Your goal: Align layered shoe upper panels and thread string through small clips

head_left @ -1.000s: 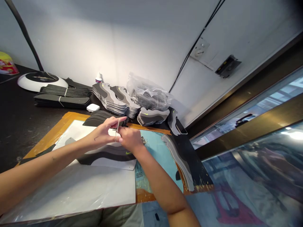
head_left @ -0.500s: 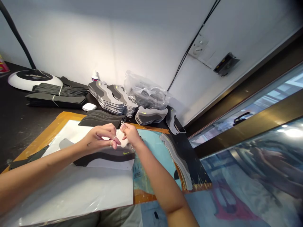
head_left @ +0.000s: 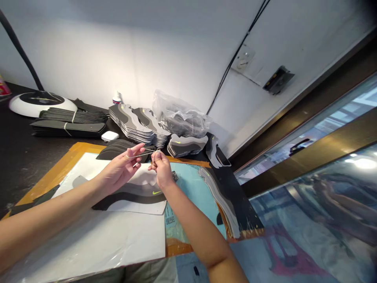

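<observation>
1. Head camera gives me the whole scene: a left hand (head_left: 119, 169) and a right hand (head_left: 161, 171) raised over a work board (head_left: 85, 148) with an orange edge, on a dark bench (head_left: 17, 173).
2. I read a thin, pale rubber band (head_left: 141, 153) pulled taut between the two hands, in the air near the board's far edge.
3. On the left, the fingers are spread apart and the band runs to them. I cannot tell whether it is pinched or only hooked there.
4. On the right, thumb and fingertips are together, clamped on the band's other end. Something tiny shows at that pinch, too small for me to name.
5. Under the hands, a shoe-shaped cutout (head_left: 129, 200) with a lime swoosh lies on a white sheet (head_left: 85, 169).
6. Just beyond the left hand sits a stack of dark cut pieces (head_left: 113, 150). Right of the right hand is a blue mat (head_left: 191, 188).
7. Along the bench's far edge I see stacks of grey shoe-shaped cutouts (head_left: 132, 124), a clear plastic bag (head_left: 179, 118), banded bundles of dark strips (head_left: 70, 122) and a small white case (head_left: 110, 136).
</observation>
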Tool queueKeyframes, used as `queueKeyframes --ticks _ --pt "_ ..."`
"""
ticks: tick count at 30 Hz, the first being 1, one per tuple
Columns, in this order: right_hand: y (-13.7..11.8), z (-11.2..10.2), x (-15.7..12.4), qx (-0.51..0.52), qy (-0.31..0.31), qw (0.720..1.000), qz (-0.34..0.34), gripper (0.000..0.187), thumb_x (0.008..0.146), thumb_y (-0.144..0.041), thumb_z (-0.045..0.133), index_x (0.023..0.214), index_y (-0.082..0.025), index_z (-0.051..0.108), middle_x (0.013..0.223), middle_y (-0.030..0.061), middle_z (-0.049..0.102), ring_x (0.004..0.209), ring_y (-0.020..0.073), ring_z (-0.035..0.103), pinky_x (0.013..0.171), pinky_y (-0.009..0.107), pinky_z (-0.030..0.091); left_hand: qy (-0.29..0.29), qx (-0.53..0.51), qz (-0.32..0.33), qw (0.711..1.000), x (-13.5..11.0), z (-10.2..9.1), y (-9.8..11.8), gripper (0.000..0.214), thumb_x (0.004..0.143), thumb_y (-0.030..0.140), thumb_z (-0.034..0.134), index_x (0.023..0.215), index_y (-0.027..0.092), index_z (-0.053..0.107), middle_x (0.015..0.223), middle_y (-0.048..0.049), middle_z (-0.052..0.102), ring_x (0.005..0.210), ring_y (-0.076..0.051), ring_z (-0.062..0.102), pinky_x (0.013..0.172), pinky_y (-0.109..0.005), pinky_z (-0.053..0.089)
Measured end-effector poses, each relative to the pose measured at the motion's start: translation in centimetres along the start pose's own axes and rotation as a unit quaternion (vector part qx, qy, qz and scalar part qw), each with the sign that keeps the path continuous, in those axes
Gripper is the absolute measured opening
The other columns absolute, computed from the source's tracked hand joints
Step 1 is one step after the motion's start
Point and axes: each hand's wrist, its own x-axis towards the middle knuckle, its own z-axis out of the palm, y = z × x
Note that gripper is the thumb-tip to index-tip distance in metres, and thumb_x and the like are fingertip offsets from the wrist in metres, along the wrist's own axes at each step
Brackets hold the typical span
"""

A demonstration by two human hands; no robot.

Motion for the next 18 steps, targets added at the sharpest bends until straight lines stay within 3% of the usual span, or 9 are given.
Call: queueKeyframes --ticks 2,4,7,9,12,14,16,18 --pt "0.1 -0.3 -0.2 -0.096 -0.031 0.993 -0.060 0.040 0.096 -0.054 0.051 0.071 -0.023 0.045 0.068 -0.0055 0.042 0.054 0.0087 0.036 0.054 0.020 0.046 0.009 0.044 0.012 0.999 0.1 -0.3 -0.2 0.058 0.059 0.056 0.093 0.109 0.028 0.081 0.121 -0.0053 0.071 0.089 -0.013 0.063 0.077 -0.019 0.054" --pt "-0.2 -0.6 -0.5 -0.251 -0.054 0.961 -0.103 0.037 0.099 -0.048 0.045 0.071 -0.023 0.046 0.070 -0.0040 0.048 0.061 0.0109 0.046 0.061 0.021 0.045 0.011 0.114 0.033 0.993 0.1 -0.7 -0.4 0.065 0.061 0.062 0.090 0.115 0.029 0.079 0.130 -0.0079 0.070 0.108 -0.021 0.064 0.082 -0.024 0.053" --pt "-1.2 -0.9 -1.0 -0.509 -0.059 0.849 -0.126 0.027 0.101 -0.030 0.043 0.079 -0.022 0.058 0.076 -0.0015 0.064 0.077 0.0148 0.060 0.069 0.023 0.042 -0.022 0.245 0.077 0.966 0.0 -1.4 -0.1 0.078 0.063 0.068 0.085 0.128 0.027 0.073 0.135 -0.0131 0.068 0.127 -0.034 0.058 0.096 -0.036 0.052" --pt "-1.9 -0.8 -1.3 -0.624 -0.073 0.768 -0.123 0.021 0.099 -0.023 0.046 0.093 -0.023 0.067 0.091 0.0005 0.074 0.088 0.0170 0.066 0.072 0.024 0.041 -0.061 0.343 0.125 0.929 0.1 -1.7 0.5 0.074 0.068 0.065 0.084 0.130 0.026 0.073 0.136 -0.0136 0.067 0.127 -0.036 0.059 0.103 -0.042 0.050" --pt "-2.3 -0.3 -1.5 -0.721 -0.127 0.674 -0.100 0.020 0.097 -0.029 0.054 0.107 -0.025 0.071 0.106 0.0048 0.077 0.096 0.0209 0.070 0.072 0.026 0.042 -0.154 0.472 0.261 0.828 0.3 -1.9 1.2 0.055 0.077 0.056 0.082 0.124 0.028 0.076 0.126 -0.0110 0.072 0.119 -0.031 0.064 0.104 -0.042 0.051" --pt "-2.3 0.1 -1.7 -0.752 -0.148 0.638 -0.078 0.021 0.095 -0.033 0.058 0.107 -0.022 0.072 0.103 0.0083 0.078 0.093 0.0229 0.071 0.068 0.027 0.041 -0.212 0.519 0.372 0.740 0.5 -2.0 1.4 0.045 0.082 0.050 0.079 0.123 0.029 0.076 0.111 -0.0086 0.076 0.112 -0.027 0.065 0.101 -0.040 0.052" --pt "-2.2 0.3 -1.8 -0.755 -0.136 0.637 -0.068 0.022 0.095 -0.030 0.056 0.108 -0.021 0.072 0.097 0.0088 0.078 0.088 0.0225 0.070 0.064 0.027 0.037 -0.233 0.548 0.460 0.659 0.7 -2.1 1.4 0.040 0.086 0.043 0.077 0.125 0.031 0.075 0.101 -0.0057 0.078 0.108 -0.024 0.066 0.098 -0.036 0.052" --pt "-2.1 0.3 -1.9 -0.735 -0.111 0.665 -0.066 0.022 0.097 -0.029 0.052 0.105 -0.023 0.071 0.092 0.0061 0.077 0.081 0.0205 0.068 0.060 0.027 0.032 -0.239 0.573 0.503 0.601 0.7 -2.2 1.5 0.039 0.089 0.037 0.076 0.127 0.033 0.073 0.099 -0.0037 0.078 0.106 -0.022 0.066 0.097 -0.034 0.050"
